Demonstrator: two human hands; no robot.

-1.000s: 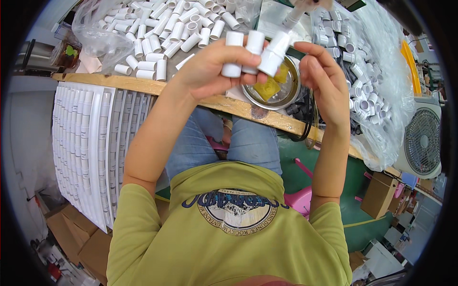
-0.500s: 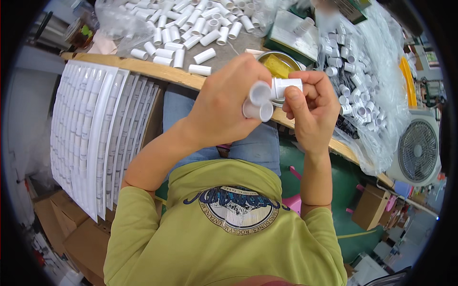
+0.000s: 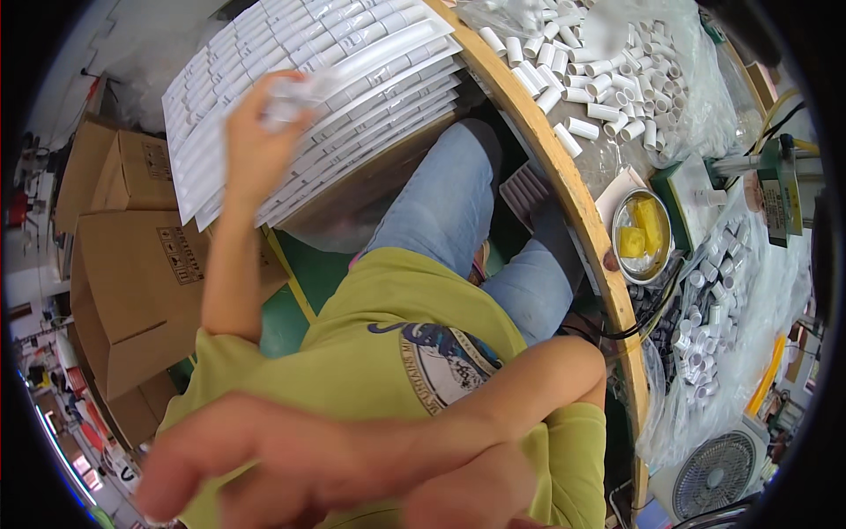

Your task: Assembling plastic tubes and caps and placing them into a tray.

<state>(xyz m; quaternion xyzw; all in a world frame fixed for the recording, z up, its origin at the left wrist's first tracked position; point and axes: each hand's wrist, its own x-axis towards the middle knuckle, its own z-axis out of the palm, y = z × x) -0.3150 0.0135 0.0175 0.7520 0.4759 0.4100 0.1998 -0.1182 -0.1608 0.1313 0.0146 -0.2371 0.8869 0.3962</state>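
My left hand (image 3: 264,137) reaches over a stack of white trays (image 3: 198,145) filled with rows of white tubes. Its fingers are closed around a few short white plastic tubes (image 3: 295,99), smeared by motion, so I cannot tell how many. Close to the camera, in front of my green shirt, my right hand (image 3: 326,458) stretches across to the left. Its fingers are apart, and I see nothing in them.
A wooden-edged worktable (image 3: 551,132) on the right carries a heap of loose white tubes (image 3: 608,75). Near its edge stands a metal bowl (image 3: 627,267) with yellow pieces. Cardboard boxes (image 3: 132,273) are at left; a fan (image 3: 712,476) stands at lower right.
My view has turned left, toward the trays. My left hand has carried the tubes from the bowl area to the tray stack. My right hand has left the tubes and come close to the camera.
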